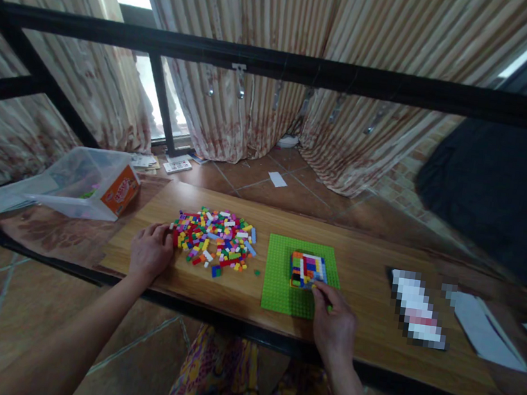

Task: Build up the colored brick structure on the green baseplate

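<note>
A heap of small multicoloured toy bricks [219,237] is spread over the wooden table. At the heap's left edge rests my left hand [152,253], palm down, fingers loosely bent against the outer bricks. A green studded baseplate [275,290] lies right of the heap. On it stands a low, roughly square build of coloured bricks [307,269], its top a patchwork of red, white, blue, yellow and orange. My right hand [337,320] pinches at the build's near right corner; a small toy brick shows partly at the fingertips, mostly hidden.
A clear plastic box [79,199] with an orange label stands tilted at the left. A blurred-out flat object [416,308] and a white paper [486,327] lie to the right. Beyond the wooden table [372,254] runs a black metal bar [281,64] with hooks, before curtains.
</note>
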